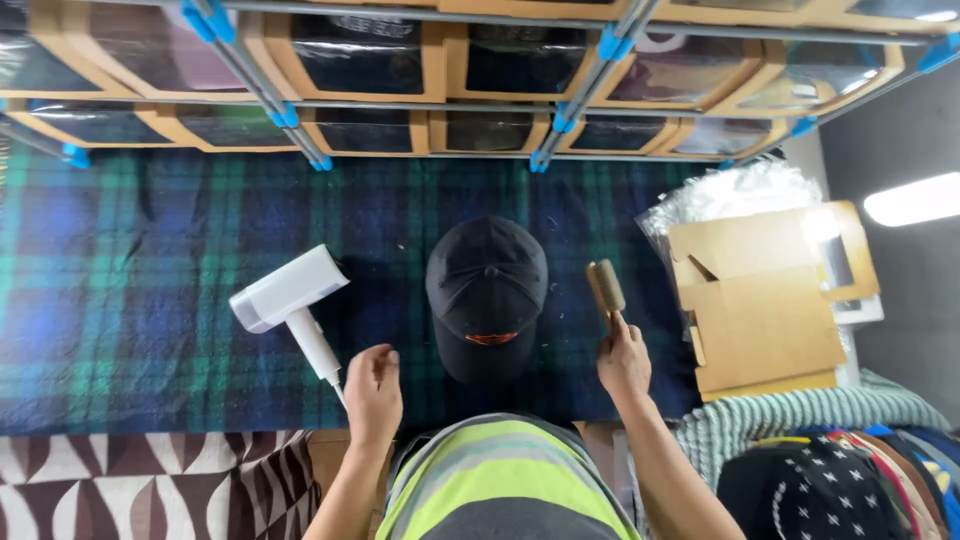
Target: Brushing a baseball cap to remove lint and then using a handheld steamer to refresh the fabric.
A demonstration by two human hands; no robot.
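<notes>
A black cap with an orange mark on its brim lies in the middle of a blue-and-green plaid blanket. My right hand grips the handle of a small wooden brush, held upright just right of the cap. My left hand hovers with loosely curled fingers between the cap and a white handheld steamer, close to the steamer's handle end but not holding it.
Shelves of cardboard boxes with clear windows on a grey and blue-jointed frame run along the far edge. Flat cardboard boxes and clear plastic bags lie at right. Another patterned cap sits bottom right.
</notes>
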